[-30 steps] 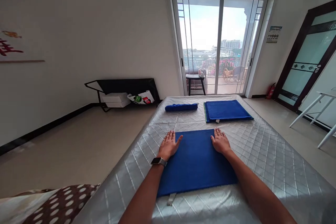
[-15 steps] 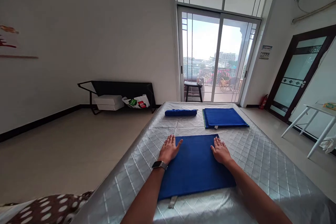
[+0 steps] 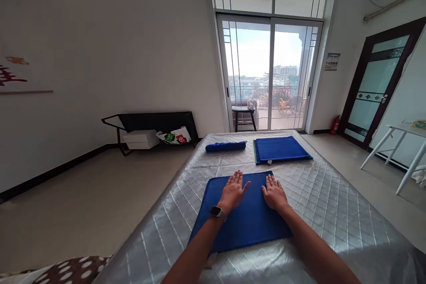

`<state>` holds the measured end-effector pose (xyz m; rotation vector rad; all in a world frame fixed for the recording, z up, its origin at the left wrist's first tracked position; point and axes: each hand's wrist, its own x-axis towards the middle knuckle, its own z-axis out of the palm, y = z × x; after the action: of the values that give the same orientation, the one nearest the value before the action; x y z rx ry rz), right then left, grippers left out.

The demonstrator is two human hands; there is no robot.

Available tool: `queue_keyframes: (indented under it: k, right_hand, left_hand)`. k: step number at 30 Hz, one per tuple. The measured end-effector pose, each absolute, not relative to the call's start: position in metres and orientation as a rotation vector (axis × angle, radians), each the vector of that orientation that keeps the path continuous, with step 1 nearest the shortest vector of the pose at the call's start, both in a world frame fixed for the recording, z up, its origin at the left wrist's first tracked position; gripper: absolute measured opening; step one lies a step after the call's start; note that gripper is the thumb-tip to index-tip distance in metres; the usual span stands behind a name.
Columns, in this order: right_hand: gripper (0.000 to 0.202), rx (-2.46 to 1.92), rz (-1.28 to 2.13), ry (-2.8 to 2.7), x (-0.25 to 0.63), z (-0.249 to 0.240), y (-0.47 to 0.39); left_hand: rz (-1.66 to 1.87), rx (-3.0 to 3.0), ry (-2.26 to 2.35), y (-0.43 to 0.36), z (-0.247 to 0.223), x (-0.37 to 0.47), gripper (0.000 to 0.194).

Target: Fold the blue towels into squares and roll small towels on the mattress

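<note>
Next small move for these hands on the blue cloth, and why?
I'd probably slide the left hand outward to the left edge of the blue cloth: it sits well inside that edge, while the right hand lies by the right edge. Spreading them might smooth more cloth.

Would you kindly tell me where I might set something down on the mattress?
The mattress is bare right of the right hand and left of the near cloth. The far end, with the roll and far cloth, is more crowded.

Left hand: moved inward, closer to right hand
Blue cloth: far left corner now uncovered
</note>
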<state>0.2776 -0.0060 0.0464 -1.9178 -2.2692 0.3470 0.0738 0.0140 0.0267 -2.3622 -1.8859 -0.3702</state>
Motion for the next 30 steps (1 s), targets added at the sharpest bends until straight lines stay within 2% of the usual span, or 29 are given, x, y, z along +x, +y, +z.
queue_keyframes:
  k: [4, 7, 18, 30]
  right_hand:
    - [0.063, -1.893, 0.330, -2.290, 0.279, 0.042, -0.004]
    - [0.063, -1.885, 0.313, -2.301, 0.280, 0.040, -0.004]
    - [0.065, -1.926, 0.339, -2.268, 0.278, 0.045, -0.003]
    - [0.065, -1.957, 0.349, -2.302, 0.283, 0.059, -0.040]
  left_hand:
    - [-0.364, -2.596, -1.726, 0.010, 0.020, 0.143, 0.071]
    - [-0.349, -2.620, -1.761, 0.013, 0.009, 0.150, 0.072]
    - [-0.256, -2.167, -2.226, -0.020, -0.006, -0.021, 0.088]
    - [-0.256, -2.124, -2.238, -0.023, -0.002, -0.018, 0.088]
